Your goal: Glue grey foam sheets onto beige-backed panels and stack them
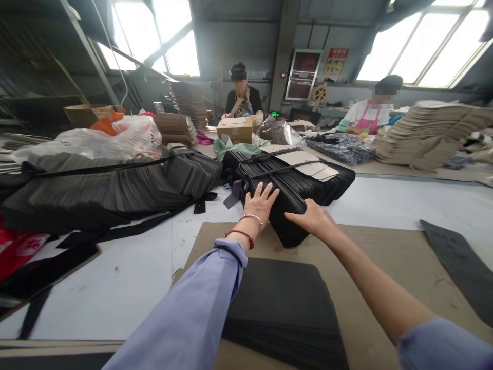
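Note:
A strapped bundle of black sheets lies across the table's middle, with tan card pieces on top. My left hand rests flat on its near left end, fingers spread. My right hand grips the bundle's near right corner. Both arms wear light blue sleeves, and the left wrist carries a red cord and a bangle. A flat stack of black sheets sits just in front of me on a brown cardboard mat.
A larger strapped black bundle and plastic bags fill the left side. Tan card stacks stand at the right. Two people work at the far side beside a cardboard box. A black strip lies at right.

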A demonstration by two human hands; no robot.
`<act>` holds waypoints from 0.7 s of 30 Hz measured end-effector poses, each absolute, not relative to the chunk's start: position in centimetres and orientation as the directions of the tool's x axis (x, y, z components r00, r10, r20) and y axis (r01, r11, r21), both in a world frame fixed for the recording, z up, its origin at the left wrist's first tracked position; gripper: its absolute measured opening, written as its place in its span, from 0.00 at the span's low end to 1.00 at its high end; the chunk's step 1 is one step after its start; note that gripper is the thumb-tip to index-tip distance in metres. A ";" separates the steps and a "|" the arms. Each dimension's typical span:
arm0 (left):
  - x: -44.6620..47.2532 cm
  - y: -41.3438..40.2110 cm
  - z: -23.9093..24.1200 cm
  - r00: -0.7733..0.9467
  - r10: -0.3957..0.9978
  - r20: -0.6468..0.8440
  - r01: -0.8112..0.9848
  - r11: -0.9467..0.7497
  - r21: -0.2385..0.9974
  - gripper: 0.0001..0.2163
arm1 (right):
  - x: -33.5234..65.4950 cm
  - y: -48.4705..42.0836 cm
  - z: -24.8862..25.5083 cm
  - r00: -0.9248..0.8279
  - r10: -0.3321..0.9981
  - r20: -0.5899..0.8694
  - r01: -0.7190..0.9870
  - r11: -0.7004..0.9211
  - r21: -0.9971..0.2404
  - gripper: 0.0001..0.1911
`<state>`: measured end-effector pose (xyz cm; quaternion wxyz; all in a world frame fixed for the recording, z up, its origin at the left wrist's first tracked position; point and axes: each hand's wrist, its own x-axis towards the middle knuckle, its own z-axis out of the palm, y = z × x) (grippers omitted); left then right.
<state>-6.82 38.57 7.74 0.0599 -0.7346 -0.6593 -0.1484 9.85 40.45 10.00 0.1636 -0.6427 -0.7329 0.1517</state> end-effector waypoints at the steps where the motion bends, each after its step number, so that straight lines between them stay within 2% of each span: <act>1: -6.8 38.2 8.0 0.091 0.951 0.294 0.986 -0.128 0.107 0.27 | 9.6 40.8 10.2 -0.119 0.992 0.044 0.892 0.126 -0.434 0.28; 4: -5.8 36.2 8.7 0.022 0.942 0.336 0.976 -0.093 0.197 0.24 | 9.8 41.2 11.2 -0.136 0.990 0.048 0.864 0.142 -0.482 0.20; 6: -4.3 34.1 8.9 -0.104 0.929 0.355 0.906 -0.059 0.420 0.20 | 10.5 41.0 12.6 -0.151 0.987 0.050 0.842 0.155 -0.516 0.19; 8: -2.4 32.0 8.9 -0.240 0.941 0.239 0.657 -0.023 0.753 0.18 | 11.4 40.3 14.6 -0.171 0.985 0.033 0.816 0.161 -0.555 0.17; 9: -1.4 31.2 8.8 -0.275 0.954 0.119 0.440 0.015 0.898 0.18 | 11.9 39.8 15.8 -0.181 0.983 0.014 0.806 0.156 -0.571 0.17; 10: -0.5 30.4 8.8 -0.265 0.964 -0.021 0.181 0.071 0.981 0.20 | 12.3 39.0 17.2 -0.185 0.983 -0.006 0.804 0.147 -0.576 0.16; 11: 0.3 29.7 8.9 -0.210 0.965 -0.156 -0.086 0.141 0.986 0.23 | 12.7 38.0 18.6 -0.188 0.982 -0.027 0.812 0.140 -0.566 0.15; 12: 0.9 29.2 9.0 -0.125 0.957 -0.263 -0.322 0.212 0.923 0.27 | 13.1 36.7 20.0 -0.197 0.979 -0.044 0.830 0.143 -0.539 0.15; 14: 1.7 28.2 9.4 0.069 0.931 -0.359 -0.618 0.322 0.717 0.36 | 14.0 33.3 22.7 -0.235 0.970 -0.058 0.894 0.193 -0.404 0.15; 16: 2.1 27.0 9.9 0.233 0.911 -0.341 -0.726 0.396 0.563 0.43 | 15.3 28.9 24.6 -0.305 0.951 -0.043 0.937 0.291 -0.192 0.14; 18: 2.3 25.3 10.1 0.334 0.903 -0.270 -0.763 0.428 0.485 0.46 | 17.2 23.9 25.3 -0.405 0.914 0.024 0.914 0.405 0.020 0.12; 20: 2.2 23.0 10.0 0.392 0.899 -0.196 -0.797 0.438 0.416 0.47 | 19.9 19.1 24.6 -0.554 0.817 0.162 0.832 0.536 0.141 0.14; 21: 2.2 21.6 9.8 0.401 0.902 -0.161 -0.821 0.432 0.372 0.47 | 21.4 16.9 23.9 -0.625 0.742 0.242 0.780 0.606 0.154 0.17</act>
